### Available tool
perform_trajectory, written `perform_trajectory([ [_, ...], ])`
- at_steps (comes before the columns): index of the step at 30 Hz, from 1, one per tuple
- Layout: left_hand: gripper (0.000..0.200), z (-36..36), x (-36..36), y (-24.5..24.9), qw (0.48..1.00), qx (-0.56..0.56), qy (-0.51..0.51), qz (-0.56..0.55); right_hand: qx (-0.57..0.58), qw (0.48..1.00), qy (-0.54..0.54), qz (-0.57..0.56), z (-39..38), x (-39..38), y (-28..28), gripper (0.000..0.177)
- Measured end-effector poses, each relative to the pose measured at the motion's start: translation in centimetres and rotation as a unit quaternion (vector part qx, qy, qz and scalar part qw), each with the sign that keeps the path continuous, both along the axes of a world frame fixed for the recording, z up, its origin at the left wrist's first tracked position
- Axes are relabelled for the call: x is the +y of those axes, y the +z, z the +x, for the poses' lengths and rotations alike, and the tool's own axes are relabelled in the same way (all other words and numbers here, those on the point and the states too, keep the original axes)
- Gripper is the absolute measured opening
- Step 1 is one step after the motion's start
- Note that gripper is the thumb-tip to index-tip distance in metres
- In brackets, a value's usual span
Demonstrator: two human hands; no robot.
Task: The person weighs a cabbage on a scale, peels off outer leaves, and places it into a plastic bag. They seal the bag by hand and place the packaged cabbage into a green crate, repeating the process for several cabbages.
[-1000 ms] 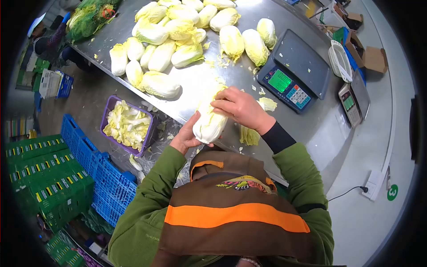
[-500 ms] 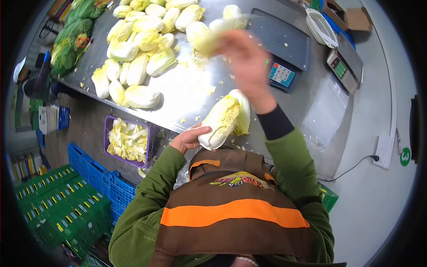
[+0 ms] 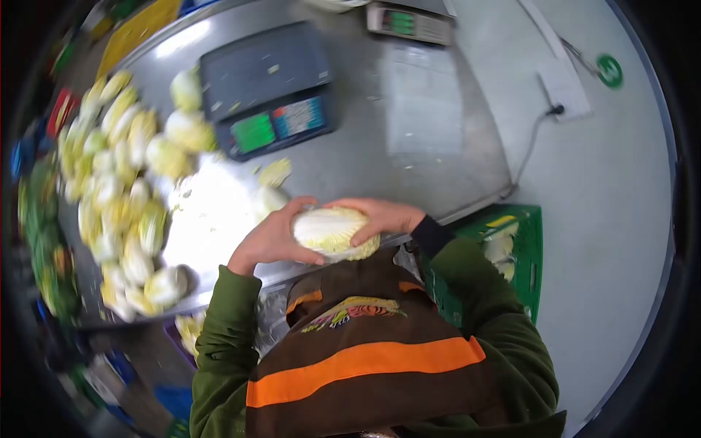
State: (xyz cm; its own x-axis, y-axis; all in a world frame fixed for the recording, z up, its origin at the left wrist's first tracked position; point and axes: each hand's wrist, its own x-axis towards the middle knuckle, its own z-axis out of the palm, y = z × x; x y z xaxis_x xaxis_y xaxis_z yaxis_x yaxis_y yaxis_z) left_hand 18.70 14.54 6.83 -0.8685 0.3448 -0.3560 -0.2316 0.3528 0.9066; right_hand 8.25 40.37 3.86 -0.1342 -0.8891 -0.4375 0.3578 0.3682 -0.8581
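Note:
Between my two hands, close to my apron at the table's near edge, I hold a napa cabbage [image 3: 334,232] lying sideways, white ribs and pale yellow leaf edges showing. My left hand [image 3: 274,237] wraps its left end, thumb along the near side. My right hand [image 3: 383,221] grips the right end from above. Just behind my left hand, a second pale cabbage [image 3: 269,202] is partly hidden. Beyond it a loose yellow leaf [image 3: 275,173] lies on the metal table [image 3: 358,146].
A pile of napa cabbages [image 3: 120,197] covers the table's left. A scale [image 3: 266,80] with a green display stands behind, another scale [image 3: 412,23] farther back. A plastic sheet [image 3: 423,102] lies at right. A green crate [image 3: 529,263] holding cabbages is at my right; a purple crate [image 3: 175,339] stands lower left.
My view has swung to the right. My right hand, earlier raised over the table with a blurred pale piece, has come down onto the cabbage, which is now turned sideways in both hands.

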Motion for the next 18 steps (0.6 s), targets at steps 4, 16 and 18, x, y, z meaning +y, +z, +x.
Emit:
perform_trajectory([
  [4,0.076,-9.2,6.0,-2.2,0.982,-0.047,-0.051,0.174,-0.183,0.934,-0.297,-0.076,2.9,9.4,-1.0,0.083],
  [16,0.017,-43.0,26.7,-17.0,0.92,0.346,0.11,-0.144,-0.282,0.729,-0.604,-0.157,5.0,23.9,-4.0,0.088],
  [18,0.019,-46.0,25.9,-20.5,0.914,0.358,0.044,-0.182,-0.325,0.711,-0.59,-0.203,3.9,24.0,-3.6,0.089],
])
